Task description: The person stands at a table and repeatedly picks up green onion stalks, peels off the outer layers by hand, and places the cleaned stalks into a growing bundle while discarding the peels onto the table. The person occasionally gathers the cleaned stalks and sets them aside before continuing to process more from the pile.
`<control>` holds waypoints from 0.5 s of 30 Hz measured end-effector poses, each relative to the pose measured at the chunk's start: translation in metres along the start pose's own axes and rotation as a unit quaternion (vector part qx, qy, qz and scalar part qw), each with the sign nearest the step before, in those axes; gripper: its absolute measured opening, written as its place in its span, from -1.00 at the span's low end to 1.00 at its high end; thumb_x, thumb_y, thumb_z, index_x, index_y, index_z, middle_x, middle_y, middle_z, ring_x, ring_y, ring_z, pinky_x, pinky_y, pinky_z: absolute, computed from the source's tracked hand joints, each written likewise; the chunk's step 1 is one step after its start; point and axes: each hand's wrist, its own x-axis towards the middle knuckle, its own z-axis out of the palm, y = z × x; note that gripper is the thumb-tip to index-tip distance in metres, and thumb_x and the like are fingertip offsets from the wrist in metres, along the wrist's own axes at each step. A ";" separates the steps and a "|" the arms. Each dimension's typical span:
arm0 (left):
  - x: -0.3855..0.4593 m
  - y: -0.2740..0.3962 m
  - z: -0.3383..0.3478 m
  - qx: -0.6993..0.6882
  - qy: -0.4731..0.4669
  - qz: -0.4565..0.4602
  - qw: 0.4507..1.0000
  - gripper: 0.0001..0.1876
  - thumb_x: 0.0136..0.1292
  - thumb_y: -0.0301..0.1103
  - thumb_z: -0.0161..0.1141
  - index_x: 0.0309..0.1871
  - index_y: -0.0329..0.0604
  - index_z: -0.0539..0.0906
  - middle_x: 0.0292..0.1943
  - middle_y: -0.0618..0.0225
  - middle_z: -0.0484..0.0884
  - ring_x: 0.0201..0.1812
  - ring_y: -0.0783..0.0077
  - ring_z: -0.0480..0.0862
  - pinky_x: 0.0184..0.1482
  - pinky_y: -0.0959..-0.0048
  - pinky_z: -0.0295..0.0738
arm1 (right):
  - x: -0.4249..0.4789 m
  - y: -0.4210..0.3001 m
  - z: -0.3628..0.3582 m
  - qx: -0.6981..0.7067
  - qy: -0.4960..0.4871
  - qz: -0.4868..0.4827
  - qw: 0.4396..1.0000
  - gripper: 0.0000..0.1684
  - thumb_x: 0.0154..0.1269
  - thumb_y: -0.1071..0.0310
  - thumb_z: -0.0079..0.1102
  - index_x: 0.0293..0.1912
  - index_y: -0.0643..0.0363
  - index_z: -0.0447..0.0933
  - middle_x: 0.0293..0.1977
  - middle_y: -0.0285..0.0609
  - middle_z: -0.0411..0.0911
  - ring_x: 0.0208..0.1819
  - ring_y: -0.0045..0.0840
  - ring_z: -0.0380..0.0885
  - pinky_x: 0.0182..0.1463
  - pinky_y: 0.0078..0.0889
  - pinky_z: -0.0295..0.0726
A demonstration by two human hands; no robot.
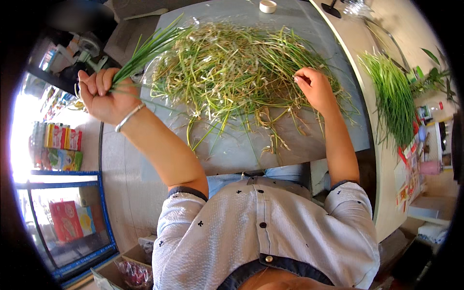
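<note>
My left hand, with a bracelet at the wrist, is raised beyond the left edge of the grey table. Its fingers are closed around a bunch of long green stalks, like garlic chives, which point up and to the right. A wide tangled heap of green, yellow and dried stalks covers much of the tabletop. At the heap's right side is my right hand, thumb and forefinger pinched close together at the stalks; whether anything is between the fingertips cannot be told.
A neat bundle of green stalks lies on the pale counter to the right. A small white bowl sits at the table's far edge. Blue-framed glass case and an open cardboard box stand on the left.
</note>
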 end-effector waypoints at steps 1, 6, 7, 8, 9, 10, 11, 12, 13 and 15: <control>-0.004 -0.003 0.000 0.005 -0.012 -0.015 1.000 -0.78 0.24 -0.34 -0.08 -0.38 -0.30 0.49 -0.78 0.58 0.20 -0.77 0.69 0.17 -0.70 0.66 0.17 | -0.002 0.004 -0.003 -0.047 0.029 -0.011 0.998 -0.90 0.11 0.41 0.10 -0.36 0.25 0.48 -0.52 -0.16 0.45 -0.51 -0.43 0.45 -0.43 -0.41 0.38; -0.010 -0.028 0.001 -0.084 -0.072 -0.151 0.982 -0.68 0.31 -0.25 -0.17 -0.29 -0.33 0.52 -0.71 0.52 0.23 -0.72 0.67 0.18 -0.64 0.67 0.17 | 0.011 0.020 0.000 -0.167 0.093 -0.062 0.980 -0.88 0.10 0.34 0.12 -0.36 0.17 0.51 -0.39 -0.14 0.48 -0.36 -0.24 0.48 -0.33 -0.25 0.45; -0.013 -0.034 0.003 -0.081 -0.079 -0.151 0.982 -0.66 0.31 -0.24 -0.18 -0.27 -0.34 0.52 -0.70 0.52 0.23 -0.72 0.67 0.18 -0.63 0.67 0.17 | 0.014 0.022 0.001 -0.190 0.097 -0.032 0.976 -0.87 0.10 0.32 0.12 -0.36 0.16 0.52 -0.39 -0.15 0.48 -0.35 -0.24 0.48 -0.33 -0.24 0.45; -0.017 -0.037 0.005 -0.078 -0.085 -0.151 0.982 -0.65 0.32 -0.23 -0.20 -0.25 -0.34 0.52 -0.70 0.51 0.23 -0.72 0.67 0.18 -0.63 0.67 0.17 | 0.017 0.024 0.002 -0.212 0.101 -0.003 0.972 -0.87 0.10 0.30 0.13 -0.37 0.14 0.52 -0.39 -0.15 0.48 -0.35 -0.24 0.48 -0.33 -0.23 0.44; -0.019 -0.037 0.008 -0.071 -0.093 -0.149 0.982 -0.63 0.33 -0.21 -0.22 -0.23 -0.35 0.52 -0.70 0.51 0.22 -0.71 0.66 0.18 -0.63 0.66 0.17 | 0.020 0.023 0.003 -0.230 0.104 0.023 0.967 -0.86 0.10 0.29 0.14 -0.38 0.13 0.52 -0.39 -0.16 0.48 -0.34 -0.25 0.48 -0.32 -0.22 0.44; -0.018 -0.036 0.009 -0.089 -0.103 -0.158 0.978 -0.67 0.33 -0.21 -0.18 -0.29 -0.30 0.50 -0.69 0.49 0.22 -0.70 0.65 0.20 -0.63 0.66 0.17 | 0.023 0.030 0.006 -0.269 0.101 0.021 0.958 -0.83 0.08 0.24 0.17 -0.41 0.13 0.51 -0.39 -0.16 0.48 -0.36 -0.24 0.47 -0.33 -0.22 0.44; -0.018 -0.036 0.008 -0.098 -0.100 -0.172 0.975 -0.69 0.33 -0.22 -0.16 -0.33 -0.27 0.48 -0.68 0.49 0.23 -0.69 0.65 0.20 -0.62 0.66 0.17 | 0.026 0.034 0.006 -0.268 0.075 0.035 0.960 -0.82 0.07 0.24 0.18 -0.41 0.15 0.51 -0.38 -0.15 0.48 -0.36 -0.24 0.47 -0.33 -0.21 0.44; -0.017 -0.036 0.008 -0.108 -0.099 -0.183 0.972 -0.72 0.32 -0.23 -0.14 -0.37 -0.25 0.46 -0.67 0.48 0.23 -0.68 0.65 0.21 -0.61 0.66 0.17 | 0.031 0.035 0.005 -0.267 0.050 0.046 0.961 -0.81 0.06 0.23 0.19 -0.41 0.16 0.51 -0.38 -0.14 0.48 -0.37 -0.24 0.47 -0.33 -0.21 0.43; -0.016 -0.037 0.008 -0.118 -0.098 -0.194 0.969 -0.73 0.32 -0.24 -0.12 -0.41 -0.22 0.45 -0.66 0.48 0.23 -0.67 0.65 0.21 -0.61 0.66 0.17 | 0.036 0.036 0.004 -0.266 0.025 0.058 0.962 -0.80 0.06 0.23 0.20 -0.42 0.17 0.50 -0.37 -0.14 0.48 -0.37 -0.23 0.47 -0.34 -0.21 0.43; -0.018 -0.040 0.011 -0.086 -0.087 -0.209 0.970 -0.73 0.30 -0.27 -0.08 -0.52 -0.16 0.37 -0.65 0.46 0.22 -0.66 0.64 0.19 -0.59 0.65 0.15 | 0.047 0.029 -0.003 -0.166 0.106 0.017 0.980 -0.81 0.04 0.30 0.21 -0.41 0.23 0.48 -0.46 -0.13 0.46 -0.45 -0.33 0.44 -0.40 -0.32 0.39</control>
